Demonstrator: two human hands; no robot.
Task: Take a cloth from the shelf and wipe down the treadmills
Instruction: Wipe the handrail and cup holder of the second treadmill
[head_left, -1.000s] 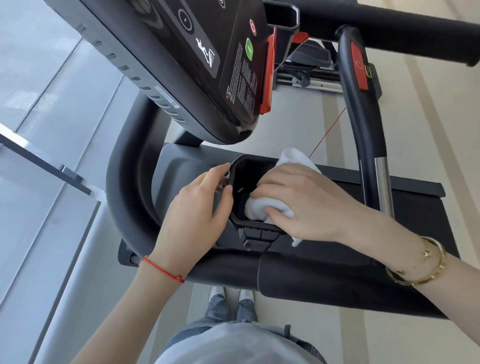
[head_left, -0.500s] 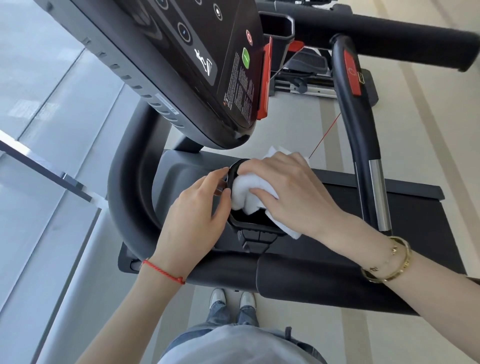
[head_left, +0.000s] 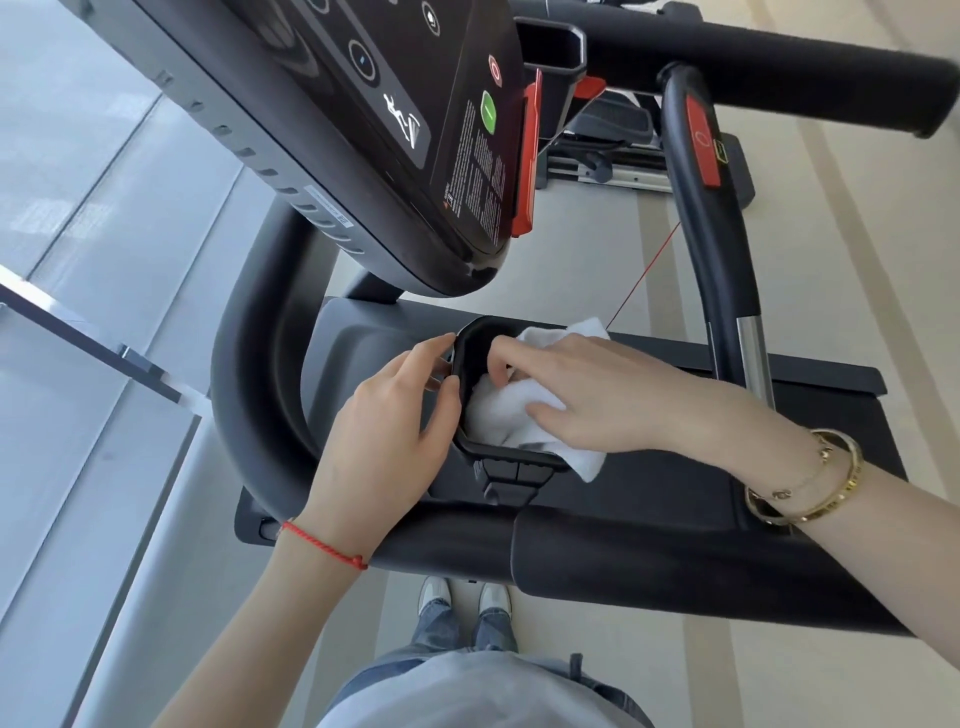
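**Asker:** Looking at the cleaning, what had changed in the last second?

**Describer:** The white cloth (head_left: 511, 413) had travelled around the inside of the black cup holder (head_left: 467, 332), a recessed pocket in the treadmill's (head_left: 675, 493) lower console. A second earlier it was bunched against the near wall. Half a second earlier it had been pushed up toward the far left corner. At this moment it had dropped deep into the pocket, filling the bottom, with one corner poking out over the far rim and another trailing over the near right rim.

**Asker:** What did that mean for the job?

**Describer:** Judging from that path, the walls had been covered and the floor of the pocket was being wiped. The holder seemed nearly done; the rest of the machine, and any other treadmills, probably remained.

**Asker:** How was the right hand placed?

**Describer:** The right hand (head_left: 597, 395) lay over the pocket, its fingers curled down into the cloth and pinching it, with the thumb stretched along the cloth's near side.

**Asker:** And the left?

**Describer:** The left hand (head_left: 384, 436) had kept its place throughout, bracing the holder's left rim. Its fingers were only loosely bent, forefinger at the far corner and thumb on the near edge, so it steadied rather than gripped tightly. It did not touch the cloth.
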